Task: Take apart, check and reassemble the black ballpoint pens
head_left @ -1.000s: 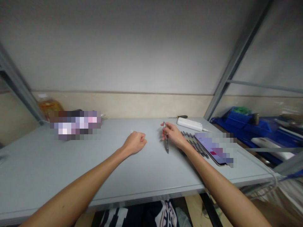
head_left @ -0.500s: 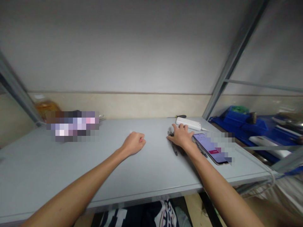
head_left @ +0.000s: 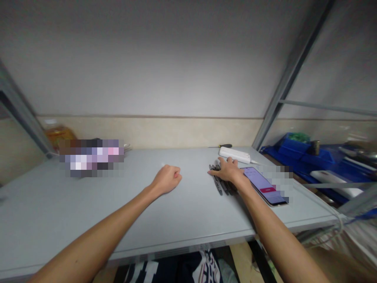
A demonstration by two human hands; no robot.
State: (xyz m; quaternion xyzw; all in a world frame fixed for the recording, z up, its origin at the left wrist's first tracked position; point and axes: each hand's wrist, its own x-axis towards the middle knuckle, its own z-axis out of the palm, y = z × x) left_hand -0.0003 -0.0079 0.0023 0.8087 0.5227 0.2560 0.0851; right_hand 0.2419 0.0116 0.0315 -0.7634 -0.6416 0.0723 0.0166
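My left hand point(head_left: 167, 179) rests in a fist on the grey tabletop point(head_left: 159, 228), with nothing showing in it. Over on the right, my right hand point(head_left: 228, 170) lies across several dark pens point(head_left: 217, 184), its fingers spread and the thumb pointing left. The pens lie side by side, slanting toward the front edge; part of them is hidden under the palm and wrist. Close beside that hand on the right is a phone point(head_left: 263, 185) with a lit screen.
Behind my right hand lie a white power strip point(head_left: 235, 155) with a cord and a screwdriver point(head_left: 225, 146). A blurred-out item point(head_left: 94, 157) and a bottle of amber liquid point(head_left: 60, 135) stand at the back left. Blue trays point(head_left: 303, 151) sit beyond the metal frame point(head_left: 279, 94) on the right.
My right hand has shifted slightly right and its fingers sit differently over the pens, so more of them show to its left. My left fist has stayed in place.
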